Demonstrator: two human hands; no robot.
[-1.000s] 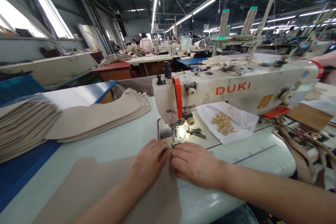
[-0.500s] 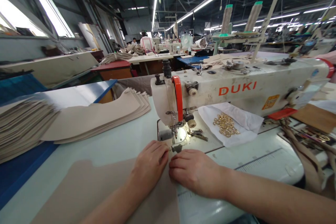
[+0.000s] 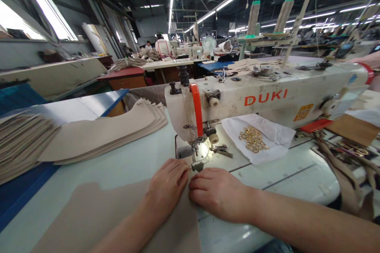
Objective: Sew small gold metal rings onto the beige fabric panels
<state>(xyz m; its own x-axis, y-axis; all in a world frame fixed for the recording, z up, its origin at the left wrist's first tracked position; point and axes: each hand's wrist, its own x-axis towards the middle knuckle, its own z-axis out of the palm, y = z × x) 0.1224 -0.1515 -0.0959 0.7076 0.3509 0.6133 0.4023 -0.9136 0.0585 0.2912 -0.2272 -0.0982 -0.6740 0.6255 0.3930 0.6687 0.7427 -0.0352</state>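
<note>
Your left hand (image 3: pixel 168 187) and right hand (image 3: pixel 218 193) sit palm-down on the beige panel (image 3: pixel 101 213), curled fingertips meeting by the presser foot (image 3: pixel 196 166). Pinching or just pressing, can't tell.

Left hand (image 3: pixel 168 187) is bare, and the left forearm (image 3: pixel 124 231) is bare and uncovered right down to the bottom edge of the view. Right hand (image 3: pixel 218 193) is bare too, and the right forearm (image 3: pixel 311 225) is bare out to the right edge. Only hands and forearms of the person show; knuckles are plain to see, nails too small to tell.
</note>
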